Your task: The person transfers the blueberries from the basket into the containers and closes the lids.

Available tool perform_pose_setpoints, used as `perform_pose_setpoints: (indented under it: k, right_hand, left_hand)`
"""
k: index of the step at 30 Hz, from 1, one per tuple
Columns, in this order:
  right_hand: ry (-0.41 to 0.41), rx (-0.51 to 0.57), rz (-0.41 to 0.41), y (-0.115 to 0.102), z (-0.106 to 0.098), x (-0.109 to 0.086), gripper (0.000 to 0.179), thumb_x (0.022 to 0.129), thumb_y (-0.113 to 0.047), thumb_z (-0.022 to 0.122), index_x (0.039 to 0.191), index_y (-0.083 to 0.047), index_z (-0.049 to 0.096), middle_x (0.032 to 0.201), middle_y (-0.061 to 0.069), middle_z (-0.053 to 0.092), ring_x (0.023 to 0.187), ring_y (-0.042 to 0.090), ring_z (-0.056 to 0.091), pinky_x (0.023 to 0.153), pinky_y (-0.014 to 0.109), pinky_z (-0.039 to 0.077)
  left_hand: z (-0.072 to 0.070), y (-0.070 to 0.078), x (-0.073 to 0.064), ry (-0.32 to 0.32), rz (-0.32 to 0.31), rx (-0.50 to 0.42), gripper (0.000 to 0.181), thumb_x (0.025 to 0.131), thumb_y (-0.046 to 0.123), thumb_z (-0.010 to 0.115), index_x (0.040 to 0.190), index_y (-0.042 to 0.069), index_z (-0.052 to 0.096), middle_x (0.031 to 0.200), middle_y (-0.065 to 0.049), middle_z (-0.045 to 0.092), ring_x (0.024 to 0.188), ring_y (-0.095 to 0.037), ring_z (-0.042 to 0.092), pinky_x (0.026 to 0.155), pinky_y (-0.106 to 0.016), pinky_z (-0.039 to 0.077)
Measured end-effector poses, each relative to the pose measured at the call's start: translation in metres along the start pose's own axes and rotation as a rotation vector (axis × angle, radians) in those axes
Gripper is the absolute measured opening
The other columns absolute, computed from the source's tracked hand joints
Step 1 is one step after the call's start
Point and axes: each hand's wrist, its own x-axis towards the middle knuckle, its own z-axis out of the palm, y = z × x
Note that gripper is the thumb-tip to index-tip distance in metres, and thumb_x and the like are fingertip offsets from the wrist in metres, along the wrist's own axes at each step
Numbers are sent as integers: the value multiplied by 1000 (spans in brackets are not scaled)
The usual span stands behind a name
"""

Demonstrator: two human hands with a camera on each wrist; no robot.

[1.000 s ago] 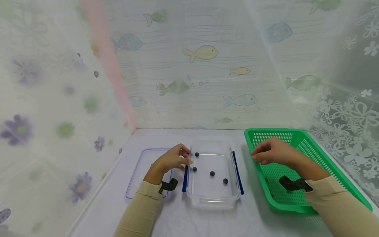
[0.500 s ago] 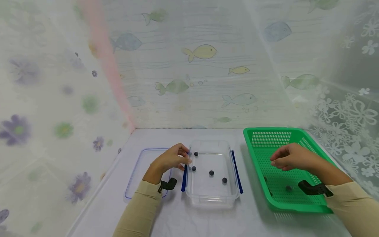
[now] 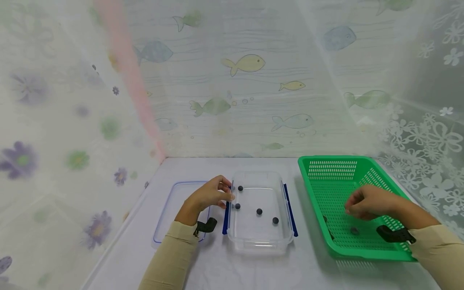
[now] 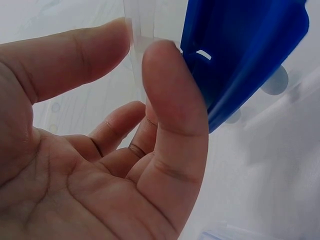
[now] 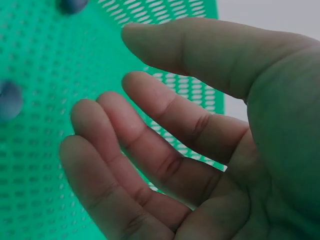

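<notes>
At a white table, left hand pinches clear container while right hand hangs loose-fingered over green basket.

A white table bears lid, box, basket.

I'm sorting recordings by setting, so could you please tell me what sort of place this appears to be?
Probably a makeshift booth for tabletop handling: fish- and flower-printed hangings stand behind and beside a white table, which holds a clear container and a green basket.
</notes>
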Motion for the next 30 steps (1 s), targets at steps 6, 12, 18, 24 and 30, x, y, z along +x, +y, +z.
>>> perform_pose_setpoints:
  k: [6,12,18,24,30]
  right_hand:
    - [-104,14,2,13,6,1,15,94,-10,70,92,5,72,67,1,57,56,11,45,52,27,45]
    - [-158,4,60,15,9,0,16,93,-8,73,83,4,69,65,1,55,54,12,42,51,26,41]
    - [-93,-88,165,15,13,2,16,88,-13,81,84,-1,71,72,7,66,60,15,57,56,31,53]
    - [-82,-128,131,19,13,3,10,88,-10,80,86,-2,75,75,10,72,65,19,67,59,35,59]
    - [-112,-75,56,19,8,0,9,90,-8,76,89,1,76,77,12,73,66,20,66,61,37,60]
  left_hand:
    - [1,1,0,-1,-1,0,57,91,10,80,136,-2,49,112,-14,58,88,-24,66,74,-37,64]
    - [0,2,0,1,-4,-4,56,90,10,80,135,-1,50,112,-14,58,88,-24,66,74,-37,64]
    - [1,4,-2,9,-13,-7,54,90,9,80,135,0,50,112,-14,58,87,-24,66,73,-37,63]
    - [0,3,-3,10,-11,-2,56,91,10,80,136,-2,49,112,-14,58,87,-24,66,73,-36,63]
    - [1,2,-2,8,-11,-1,57,90,10,80,136,-1,49,112,-14,58,87,-25,66,73,-36,64]
